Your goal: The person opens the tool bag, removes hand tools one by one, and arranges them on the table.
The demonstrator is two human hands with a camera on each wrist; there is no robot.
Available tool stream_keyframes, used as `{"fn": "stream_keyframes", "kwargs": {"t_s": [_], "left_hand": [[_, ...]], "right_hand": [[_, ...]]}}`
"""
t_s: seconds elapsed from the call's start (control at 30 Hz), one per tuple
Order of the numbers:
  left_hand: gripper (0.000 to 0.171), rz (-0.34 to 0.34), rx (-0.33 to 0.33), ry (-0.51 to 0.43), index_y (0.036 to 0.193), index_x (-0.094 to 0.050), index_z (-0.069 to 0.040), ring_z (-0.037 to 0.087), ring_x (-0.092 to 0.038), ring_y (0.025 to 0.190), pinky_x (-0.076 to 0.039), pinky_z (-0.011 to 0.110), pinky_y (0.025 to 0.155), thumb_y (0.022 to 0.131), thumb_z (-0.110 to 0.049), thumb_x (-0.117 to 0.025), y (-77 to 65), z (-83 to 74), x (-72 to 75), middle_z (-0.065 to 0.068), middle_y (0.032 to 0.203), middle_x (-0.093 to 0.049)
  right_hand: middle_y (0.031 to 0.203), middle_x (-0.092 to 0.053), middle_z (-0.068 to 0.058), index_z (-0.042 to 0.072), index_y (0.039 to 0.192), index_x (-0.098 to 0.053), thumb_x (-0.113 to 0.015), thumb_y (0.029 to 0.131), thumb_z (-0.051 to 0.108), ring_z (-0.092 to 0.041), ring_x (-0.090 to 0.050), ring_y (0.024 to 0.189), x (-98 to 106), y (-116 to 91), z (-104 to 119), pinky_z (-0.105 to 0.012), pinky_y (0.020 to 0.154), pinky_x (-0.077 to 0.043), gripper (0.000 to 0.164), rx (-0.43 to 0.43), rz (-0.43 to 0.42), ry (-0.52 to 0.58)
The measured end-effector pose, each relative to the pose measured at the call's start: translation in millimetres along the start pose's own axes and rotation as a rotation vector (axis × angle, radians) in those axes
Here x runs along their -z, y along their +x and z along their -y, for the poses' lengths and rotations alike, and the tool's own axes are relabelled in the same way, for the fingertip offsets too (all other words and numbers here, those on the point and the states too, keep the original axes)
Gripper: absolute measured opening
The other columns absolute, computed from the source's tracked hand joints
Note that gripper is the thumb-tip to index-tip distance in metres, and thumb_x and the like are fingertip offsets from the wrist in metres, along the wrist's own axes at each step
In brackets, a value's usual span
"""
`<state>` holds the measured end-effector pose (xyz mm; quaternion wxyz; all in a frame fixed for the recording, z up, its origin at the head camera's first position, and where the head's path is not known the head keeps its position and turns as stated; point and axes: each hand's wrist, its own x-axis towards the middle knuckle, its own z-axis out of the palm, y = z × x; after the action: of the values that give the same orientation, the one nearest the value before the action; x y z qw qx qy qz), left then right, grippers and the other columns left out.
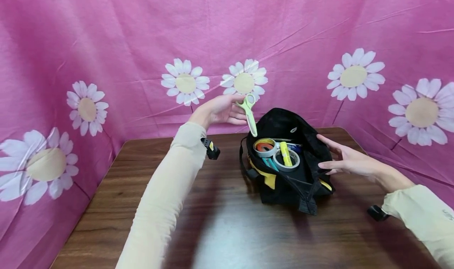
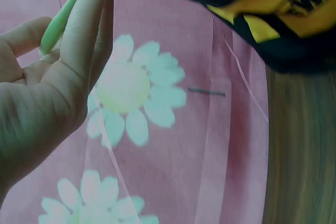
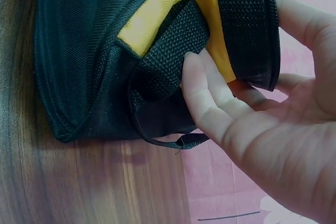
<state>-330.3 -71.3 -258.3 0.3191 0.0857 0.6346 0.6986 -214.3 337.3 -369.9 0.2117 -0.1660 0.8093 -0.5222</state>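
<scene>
My left hand holds a pair of light green scissors by the handle end, above the left rim of a black bag. They hang with the tip pointing down; in the left wrist view only a slim green part shows beside the fingers. The black and yellow tool bag stands on the table with its top spread wide. My right hand grips the bag's right side, its fingers around the rim and against a black strap in the right wrist view.
Inside the bag lie tape rolls, a yellow tube, a teal item and a blue item. The brown wooden table ends at a pink curtain with daisies.
</scene>
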Motion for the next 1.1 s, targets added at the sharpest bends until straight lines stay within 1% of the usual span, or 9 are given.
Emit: {"fn": "stream_keyframes", "kwargs": {"t_s": [0.17, 0.27, 0.4, 0.5, 0.67, 0.77, 0.87, 0.97, 1.1], "left_hand": [[0.024, -0.035, -0.012, 0.008, 0.111, -0.052, -0.008, 0.035, -0.062, 0.11, -0.056, 0.046, 0.095, 0.11, -0.031, -0.043, -10.6, 6.4, 21.7, 0.023, 0.122, -0.058], [0.026, -0.057, -0.023, 0.03, 0.108, -0.052, -0.009, 0.031, -0.064, 0.102, -0.058, 0.043, 0.091, 0.11, -0.033, -0.043, -19.8, 10.5, 36.7, 0.017, 0.111, -0.06], [0.029, -0.081, -0.031, 0.044, 0.106, -0.054, -0.009, 0.026, -0.064, 0.094, -0.059, 0.042, 0.087, 0.111, -0.035, -0.042, -37.3, 18.6, 63.0, 0.01, 0.098, -0.06], [0.028, -0.105, -0.026, 0.04, 0.107, -0.053, -0.01, 0.023, -0.063, 0.091, -0.06, 0.041, 0.084, 0.111, -0.035, -0.042, -53.1, 26.7, 86.3, 0.007, 0.094, -0.06], [0.028, -0.149, 0.003, 0.043, 0.111, -0.051, -0.012, 0.018, -0.064, 0.087, -0.06, 0.036, 0.08, 0.111, -0.038, -0.039, -76.4, 43.3, 123.3, 0.004, 0.094, -0.064], [0.028, -0.178, 0.017, 0.063, 0.111, -0.05, -0.014, 0.017, -0.064, 0.087, -0.059, 0.034, 0.079, 0.111, -0.038, -0.037, -89.6, 54.4, 142.9, 0.001, 0.092, -0.064], [0.028, -0.205, 0.033, 0.094, 0.108, -0.05, -0.014, 0.015, -0.064, 0.088, -0.057, 0.032, 0.08, 0.111, -0.039, -0.037, -105.2, 66.5, 162.2, -0.001, 0.092, -0.066], [0.032, -0.223, 0.057, 0.113, 0.104, -0.052, -0.014, 0.013, -0.064, 0.086, -0.056, 0.032, 0.08, 0.111, -0.041, -0.035, -122.4, 80.6, 181.5, -0.004, 0.087, -0.064], [0.039, -0.244, 0.104, 0.108, 0.102, -0.053, -0.012, 0.015, -0.066, 0.083, -0.058, 0.033, 0.081, 0.111, -0.044, -0.031, -144.7, 100.8, 204.1, -0.003, 0.086, -0.063]], "right_hand": [[0.164, 0.014, -0.025, 0.025, 0.164, 0.002, -0.059, 0.102, 0.004, -0.005, -0.054, 0.124, 2.8, -3.9, -1.3, -0.045, 0.091, -0.058, 0.09, 0.047, 0.035, 0.053], [0.163, 0.013, -0.03, 0.025, 0.164, 0.002, -0.058, 0.102, 0.002, -0.001, -0.052, 0.124, 4.2, -6.0, -2.1, -0.045, 0.091, -0.058, 0.089, 0.067, 0.043, 0.059], [0.162, 0.008, -0.032, 0.026, 0.164, 0.001, -0.057, 0.102, 0.002, -0.005, -0.056, 0.121, 5.5, -8.0, -2.8, -0.043, 0.091, -0.058, 0.088, 0.066, 0.042, 0.058], [0.159, 0.004, -0.034, 0.025, 0.164, 0.0, -0.057, 0.102, 0.002, -0.01, -0.06, 0.118, 6.2, -9.4, -3.0, -0.043, 0.091, -0.058, 0.087, 0.077, 0.04, 0.058], [0.157, 0.0, -0.036, 0.021, 0.165, -0.003, -0.056, 0.101, -0.004, -0.009, -0.06, 0.118, 8.5, -12.7, -2.6, -0.045, 0.09, -0.058, 0.087, 0.119, 0.045, 0.074], [0.157, 0.002, -0.037, 0.019, 0.164, -0.002, -0.056, 0.1, -0.006, -0.008, -0.059, 0.12, 9.9, -14.2, -2.1, -0.047, 0.09, -0.057, 0.087, 0.132, 0.057, 0.083], [0.159, 0.004, -0.036, 0.019, 0.164, -0.002, -0.056, 0.1, -0.005, -0.007, -0.057, 0.122, 10.3, -13.8, -2.0, -0.049, 0.091, -0.056, 0.088, 0.12, 0.068, 0.083], [0.16, 0.005, -0.034, 0.021, 0.164, -0.002, -0.057, 0.1, -0.004, -0.006, -0.056, 0.123, 10.1, -11.9, -2.2, -0.05, 0.092, -0.056, 0.088, 0.102, 0.065, 0.079], [0.16, 0.006, -0.035, 0.02, 0.164, -0.003, -0.058, 0.1, -0.004, -0.006, -0.057, 0.122, 10.0, -10.6, -1.2, -0.05, 0.092, -0.056, 0.088, 0.102, 0.063, 0.076]]}}
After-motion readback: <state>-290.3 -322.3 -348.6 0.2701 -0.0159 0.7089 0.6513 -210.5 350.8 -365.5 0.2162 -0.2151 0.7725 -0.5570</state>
